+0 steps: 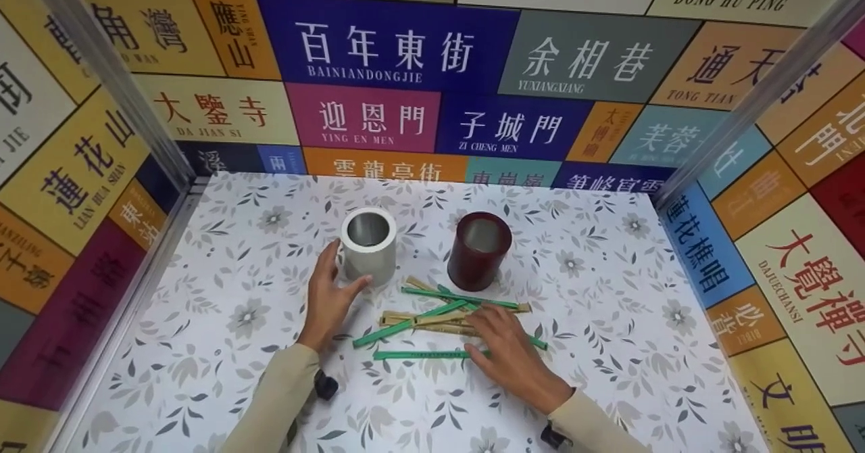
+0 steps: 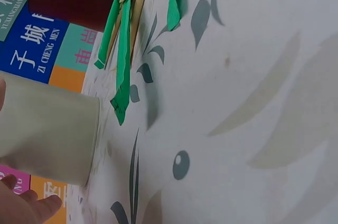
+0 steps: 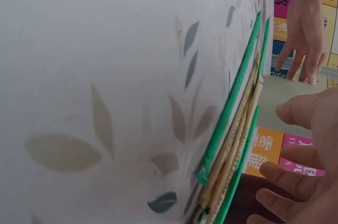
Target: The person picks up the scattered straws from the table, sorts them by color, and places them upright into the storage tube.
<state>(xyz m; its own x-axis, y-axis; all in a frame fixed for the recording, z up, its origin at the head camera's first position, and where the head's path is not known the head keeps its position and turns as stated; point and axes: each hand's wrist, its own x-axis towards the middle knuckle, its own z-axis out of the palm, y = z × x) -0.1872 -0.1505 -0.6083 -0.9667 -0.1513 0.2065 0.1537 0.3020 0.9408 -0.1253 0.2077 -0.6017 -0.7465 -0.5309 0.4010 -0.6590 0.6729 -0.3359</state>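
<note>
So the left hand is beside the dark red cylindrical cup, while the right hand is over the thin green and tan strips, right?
Wrong cup: the head view shows the left hand beside the off-white cylindrical cup. The right hand is over the thin green and tan strips, as you said.

Bright even light, soft shadows on tabletop [image 1: 608,345], wrist views slightly blurred

Left sleeve [image 1: 274,399]: plain beige | right sleeve [image 1: 598,426]: plain beige | wrist devices [image 1: 326,386]: black | fingers [image 3: 288,180]: bare
</note>
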